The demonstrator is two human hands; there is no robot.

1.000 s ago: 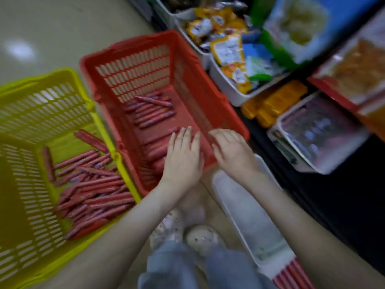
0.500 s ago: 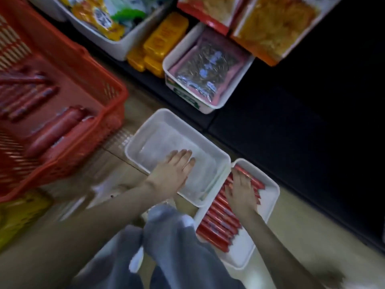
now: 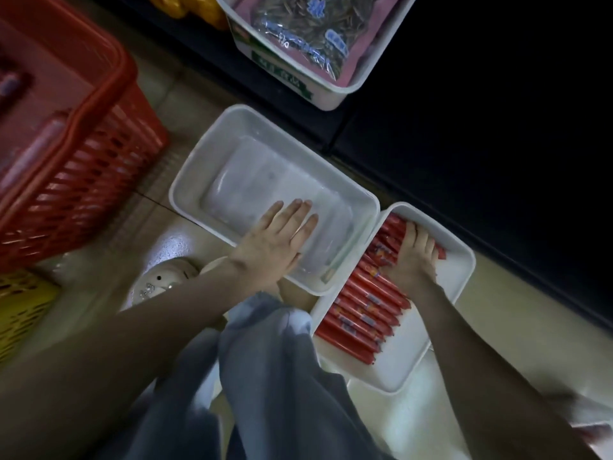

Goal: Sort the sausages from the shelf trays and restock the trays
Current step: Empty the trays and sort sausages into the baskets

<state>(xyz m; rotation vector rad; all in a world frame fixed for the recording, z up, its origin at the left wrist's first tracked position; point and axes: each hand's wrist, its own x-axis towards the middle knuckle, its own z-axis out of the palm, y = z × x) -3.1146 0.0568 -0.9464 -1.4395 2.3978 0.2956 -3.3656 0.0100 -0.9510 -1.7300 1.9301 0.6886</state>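
left hand [image 3: 275, 242] flat, fingers straight, inside white tray [image 3: 199, 167], frame centre; right hand [image 3: 414, 260] spread, fingers straight, resting atop sausages [image 3: 361, 310] in lower-right tray [image 3: 398, 360]

Shop aisle, red shopping basket [image 3: 83, 180], yellow basket [image 3: 20, 310], white shelf tray [image 3: 328, 94] of bagged seeds [image 3: 298, 31], dark shelving [image 3: 481, 127]

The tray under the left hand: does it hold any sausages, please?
No, the tray under the left hand holds none; the sausages lie in the other tray.
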